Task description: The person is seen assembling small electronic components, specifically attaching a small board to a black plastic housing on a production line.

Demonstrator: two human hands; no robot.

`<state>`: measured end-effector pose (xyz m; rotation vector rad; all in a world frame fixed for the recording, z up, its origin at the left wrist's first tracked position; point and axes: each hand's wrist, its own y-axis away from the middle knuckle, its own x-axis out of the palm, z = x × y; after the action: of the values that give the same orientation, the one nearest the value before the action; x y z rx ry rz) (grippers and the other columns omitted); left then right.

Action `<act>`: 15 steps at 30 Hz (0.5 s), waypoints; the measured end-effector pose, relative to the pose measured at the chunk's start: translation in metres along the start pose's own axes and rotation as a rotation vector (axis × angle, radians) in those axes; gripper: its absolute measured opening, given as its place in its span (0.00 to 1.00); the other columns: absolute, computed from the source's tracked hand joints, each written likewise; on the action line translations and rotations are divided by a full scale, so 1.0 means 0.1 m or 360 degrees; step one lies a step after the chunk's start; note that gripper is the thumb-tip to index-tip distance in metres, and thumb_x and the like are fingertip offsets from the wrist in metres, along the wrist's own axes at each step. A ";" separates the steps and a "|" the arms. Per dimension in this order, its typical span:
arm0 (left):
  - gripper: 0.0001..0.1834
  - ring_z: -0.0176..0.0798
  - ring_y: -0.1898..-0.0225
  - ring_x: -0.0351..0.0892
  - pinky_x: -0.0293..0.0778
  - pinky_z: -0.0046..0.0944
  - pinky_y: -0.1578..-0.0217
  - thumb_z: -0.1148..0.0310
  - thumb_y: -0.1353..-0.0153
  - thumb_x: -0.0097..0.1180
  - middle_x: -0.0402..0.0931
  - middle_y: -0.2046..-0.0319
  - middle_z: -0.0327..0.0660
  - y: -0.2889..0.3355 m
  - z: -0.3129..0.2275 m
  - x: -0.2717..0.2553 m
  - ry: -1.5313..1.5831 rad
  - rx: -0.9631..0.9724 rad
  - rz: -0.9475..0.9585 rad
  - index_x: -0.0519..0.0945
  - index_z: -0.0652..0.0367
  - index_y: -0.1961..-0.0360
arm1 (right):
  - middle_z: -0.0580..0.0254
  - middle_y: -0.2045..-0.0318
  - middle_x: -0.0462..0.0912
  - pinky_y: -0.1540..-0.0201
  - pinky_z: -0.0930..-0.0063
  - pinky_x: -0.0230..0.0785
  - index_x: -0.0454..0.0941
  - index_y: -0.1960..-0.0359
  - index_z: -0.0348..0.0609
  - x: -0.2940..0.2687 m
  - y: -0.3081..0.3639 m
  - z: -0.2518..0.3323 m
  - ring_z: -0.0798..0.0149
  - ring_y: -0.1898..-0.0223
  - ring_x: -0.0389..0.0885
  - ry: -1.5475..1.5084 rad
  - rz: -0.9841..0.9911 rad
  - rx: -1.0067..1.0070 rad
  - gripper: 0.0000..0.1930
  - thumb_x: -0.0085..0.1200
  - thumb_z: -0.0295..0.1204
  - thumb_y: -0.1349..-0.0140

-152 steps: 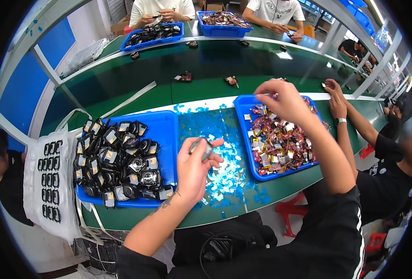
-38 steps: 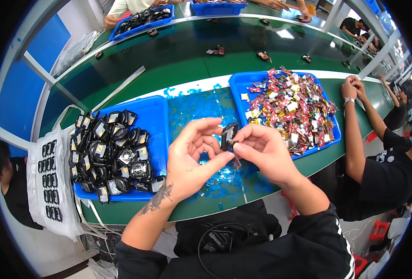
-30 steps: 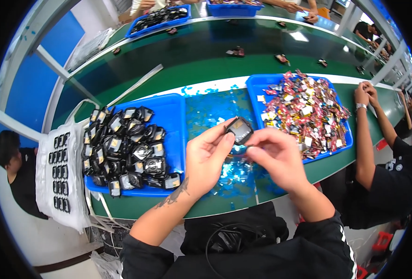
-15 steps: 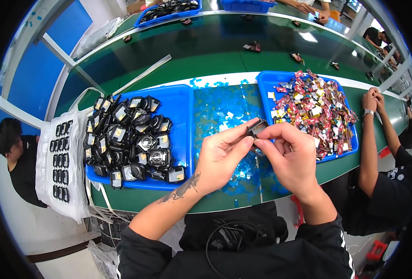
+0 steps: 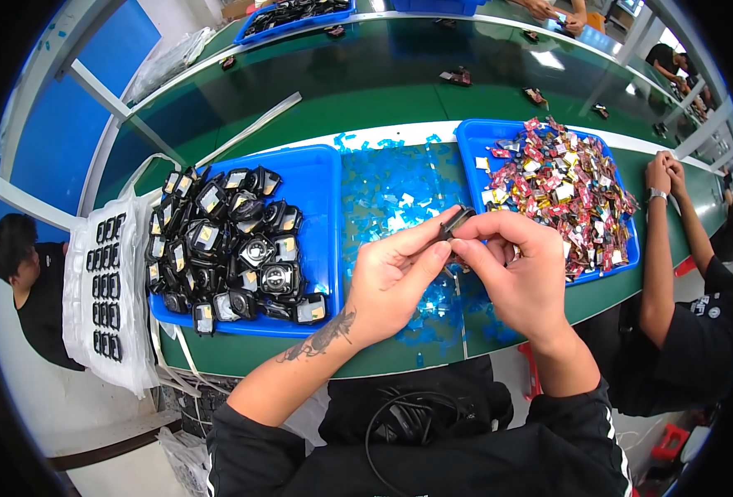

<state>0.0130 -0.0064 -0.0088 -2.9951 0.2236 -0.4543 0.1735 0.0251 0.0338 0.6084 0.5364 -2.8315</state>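
A small black watch case (image 5: 456, 222) is held up between my two hands, above the middle of the bench. My left hand (image 5: 390, 277) pinches it from the left with thumb and fingers. From the right, my right hand (image 5: 517, 269) closes its thumb and bent forefinger on its near edge. The fingertips cover much of the case, so I cannot make out its inside. On the left, a blue tray (image 5: 323, 215) bears a heap of similar black watch cases (image 5: 209, 240). The blue tray (image 5: 472, 141) on the right is piled with small red, yellow and white parts (image 5: 569, 203).
Blue film scraps (image 5: 383, 186) litter the green bench (image 5: 242, 352) between the trays. Beyond runs a green conveyor belt (image 5: 366, 70) with scattered dark parts. White moulded packing (image 5: 135, 331) with watch cases stands at left. A co-worker's hands (image 5: 663, 172) are at right.
The watch case has tipped between my fingers, so its flat face shows less. My hands stay at nearly the same place, and the whole view has shifted slightly.
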 end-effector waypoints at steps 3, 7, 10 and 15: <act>0.22 0.30 0.48 0.74 0.72 0.30 0.49 0.77 0.32 0.48 0.76 0.46 0.45 0.02 0.02 0.01 -0.0006 0.0009 0.0015 0.68 0.69 0.37 | 0.67 0.81 0.77 0.82 0.79 0.54 0.79 0.75 0.39 -0.01 -0.03 -0.03 0.77 0.85 0.60 0.0095 0.0030 -0.0092 0.06 0.65 0.20 0.51; 0.21 0.31 0.47 0.74 0.73 0.30 0.48 0.76 0.31 0.47 0.74 0.45 0.46 0.02 0.00 0.02 0.0056 -0.0010 0.0028 0.68 0.70 0.38 | 0.69 0.82 0.70 0.79 0.78 0.57 0.72 0.77 0.41 -0.05 -0.05 -0.03 0.74 0.82 0.63 0.0221 0.0011 -0.0132 0.11 0.66 0.22 0.52; 0.21 0.32 0.47 0.74 0.73 0.32 0.48 0.76 0.31 0.46 0.74 0.45 0.46 0.01 -0.02 0.02 0.0190 -0.0047 0.0003 0.68 0.70 0.38 | 0.69 0.77 0.70 0.71 0.79 0.61 0.69 0.73 0.41 -0.03 -0.06 -0.09 0.75 0.74 0.67 -0.0093 -0.0023 -0.0115 0.14 0.67 0.23 0.51; 0.22 0.32 0.49 0.76 0.75 0.34 0.49 0.76 0.31 0.46 0.76 0.48 0.47 -0.04 -0.12 0.04 0.0366 0.0007 -0.0115 0.66 0.65 0.36 | 0.65 0.67 0.76 0.57 0.79 0.74 0.76 0.62 0.35 -0.08 0.16 -0.08 0.73 0.63 0.78 -0.0663 0.0082 0.0277 0.12 0.63 0.18 0.47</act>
<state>0.0138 -0.0045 0.0041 -2.9505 0.1324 -0.8061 0.1880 0.0148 0.0254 0.0458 0.1985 -2.8546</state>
